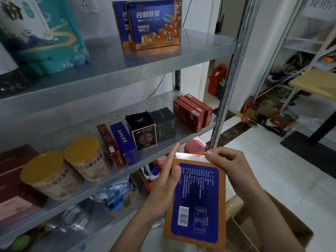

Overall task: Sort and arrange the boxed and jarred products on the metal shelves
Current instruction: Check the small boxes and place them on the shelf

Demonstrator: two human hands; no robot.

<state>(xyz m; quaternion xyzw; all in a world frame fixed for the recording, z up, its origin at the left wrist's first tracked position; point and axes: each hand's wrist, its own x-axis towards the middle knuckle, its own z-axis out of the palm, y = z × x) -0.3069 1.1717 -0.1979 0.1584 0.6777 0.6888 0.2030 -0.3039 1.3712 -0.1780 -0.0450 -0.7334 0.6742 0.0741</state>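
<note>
At lower centre you are holding an orange-and-blue box (196,200): your left hand (167,180) is gripping its side, your right hand (227,164) pinching the top flap (190,156). Hold it steady while tucking the flap; matching boxes (154,24) are standing top centre.

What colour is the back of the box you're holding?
Orange with a blue panel of white print; the box shows best in the head view.

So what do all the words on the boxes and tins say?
"沙棘原浆", "100%", "NFC": blue-and-orange cardboard box on the top metal shelf.
"豆浆粉": yellow-lidded round tin.
Held orange cardboard box with blue panel: print too small.
Other middle-shelf boxes: too blurred.
</note>
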